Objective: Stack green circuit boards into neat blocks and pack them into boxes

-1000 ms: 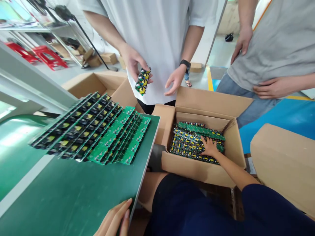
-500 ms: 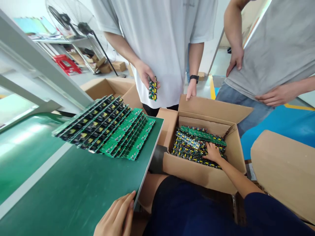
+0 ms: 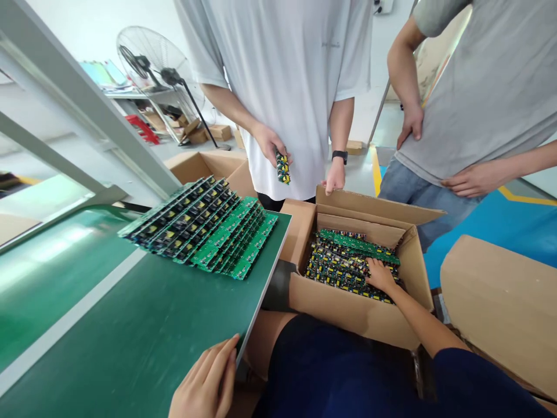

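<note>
The right hand [image 3: 381,276] — splayed a second ago — now half-curls onto yellow-dotted green circuit boards [image 3: 337,264], nearer gripping; hold unclear.

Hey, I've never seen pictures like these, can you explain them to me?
No machine here: the view comes from a camera worn on someone's head. Their bare left hand lies at the edge of a flat green tabletop bearing a leaning row of green circuit boards. Their bare right hand is inside an open brown cardboard box, on green boards with yellow parts; whether it grips one is unclear. Opposite, a white-shirted co-worker holds a small green board with yellow parts.
</note>
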Demonstrator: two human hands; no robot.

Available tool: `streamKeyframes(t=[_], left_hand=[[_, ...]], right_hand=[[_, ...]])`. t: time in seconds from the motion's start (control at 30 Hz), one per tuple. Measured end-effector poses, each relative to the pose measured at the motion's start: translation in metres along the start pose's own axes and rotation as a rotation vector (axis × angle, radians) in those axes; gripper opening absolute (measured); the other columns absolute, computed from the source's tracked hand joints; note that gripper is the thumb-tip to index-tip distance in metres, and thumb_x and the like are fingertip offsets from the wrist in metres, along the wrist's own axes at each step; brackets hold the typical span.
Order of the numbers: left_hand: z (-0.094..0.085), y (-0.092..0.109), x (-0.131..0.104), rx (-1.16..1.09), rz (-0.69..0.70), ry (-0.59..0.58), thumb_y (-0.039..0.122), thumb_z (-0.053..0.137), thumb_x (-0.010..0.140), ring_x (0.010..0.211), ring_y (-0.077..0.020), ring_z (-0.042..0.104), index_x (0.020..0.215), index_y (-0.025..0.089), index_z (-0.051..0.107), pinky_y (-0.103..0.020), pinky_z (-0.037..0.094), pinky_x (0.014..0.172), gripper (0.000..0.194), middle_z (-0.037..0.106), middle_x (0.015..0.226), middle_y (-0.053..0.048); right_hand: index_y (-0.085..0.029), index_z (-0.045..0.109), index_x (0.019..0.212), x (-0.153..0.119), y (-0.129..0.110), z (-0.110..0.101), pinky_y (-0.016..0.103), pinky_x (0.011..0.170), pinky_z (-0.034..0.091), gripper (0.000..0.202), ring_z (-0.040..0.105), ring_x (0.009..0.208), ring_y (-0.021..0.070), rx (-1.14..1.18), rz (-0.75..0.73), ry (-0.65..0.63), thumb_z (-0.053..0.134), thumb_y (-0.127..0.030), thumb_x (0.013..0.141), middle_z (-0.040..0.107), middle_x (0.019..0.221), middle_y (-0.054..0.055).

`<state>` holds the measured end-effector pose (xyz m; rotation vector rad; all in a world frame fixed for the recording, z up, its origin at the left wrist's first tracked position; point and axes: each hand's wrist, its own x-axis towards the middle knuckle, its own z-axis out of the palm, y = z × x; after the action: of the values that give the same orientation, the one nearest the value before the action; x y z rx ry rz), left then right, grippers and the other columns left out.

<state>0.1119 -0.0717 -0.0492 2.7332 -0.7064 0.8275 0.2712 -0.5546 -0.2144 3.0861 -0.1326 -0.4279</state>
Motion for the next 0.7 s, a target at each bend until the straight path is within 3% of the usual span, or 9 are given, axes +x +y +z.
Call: streamKeyframes(t=[0.2, 0.37, 0.57, 0.7], left_hand=[[0.0, 0.001, 0.0, 0.001, -0.01, 0.035, 0.025, 0.04, 0.097, 0.078, -0.014, 0.072, 0.109, 0.015, 0.06, -0.022, 0.056, 0.069, 0.026, 0.074, 0.089, -0.005], [0.002, 0.003, -0.003, -0.008, -0.023, 0.026, 0.024, 0.04, 0.097, 0.08, -0.0142, 0.072, 0.11, 0.016, 0.06, -0.023, 0.055, 0.071, 0.025, 0.074, 0.091, -0.005], [0.002, 0.004, -0.006, -0.039, -0.036, 0.012, 0.023, 0.041, 0.097, 0.082, -0.0137, 0.071, 0.112, 0.015, 0.06, -0.023, 0.056, 0.073, 0.025, 0.074, 0.094, -0.006], [0.001, 0.004, -0.006, -0.042, -0.037, 0.017, 0.023, 0.041, 0.097, 0.081, -0.0131, 0.071, 0.112, 0.015, 0.06, -0.022, 0.056, 0.072, 0.025, 0.074, 0.093, -0.006]], right_hand=[[-0.018, 0.047, 0.13, -0.007, 0.013, -0.009, 0.04, 0.093, 0.045, 0.051, 0.049, 0.124, 0.0304, -0.011, -0.037, 0.036, 0.058, -0.017, 0.08, 0.054, 0.129, 0.016], [-0.018, 0.052, 0.129, -0.003, 0.015, -0.01, 0.037, 0.091, 0.046, 0.042, 0.055, 0.118, 0.0277, 0.044, 0.024, 0.093, 0.046, -0.014, 0.087, 0.056, 0.125, 0.015], [-0.015, 0.051, 0.132, 0.01, 0.026, -0.035, 0.036, 0.099, 0.043, 0.041, 0.052, 0.123, 0.0279, 0.162, 0.069, 0.156, 0.039, -0.022, 0.094, 0.052, 0.132, 0.017], [-0.011, 0.054, 0.13, 0.002, 0.01, -0.039, 0.039, 0.104, 0.041, 0.042, 0.054, 0.121, 0.0285, 0.252, -0.001, 0.134, 0.039, -0.022, 0.093, 0.053, 0.131, 0.019]])
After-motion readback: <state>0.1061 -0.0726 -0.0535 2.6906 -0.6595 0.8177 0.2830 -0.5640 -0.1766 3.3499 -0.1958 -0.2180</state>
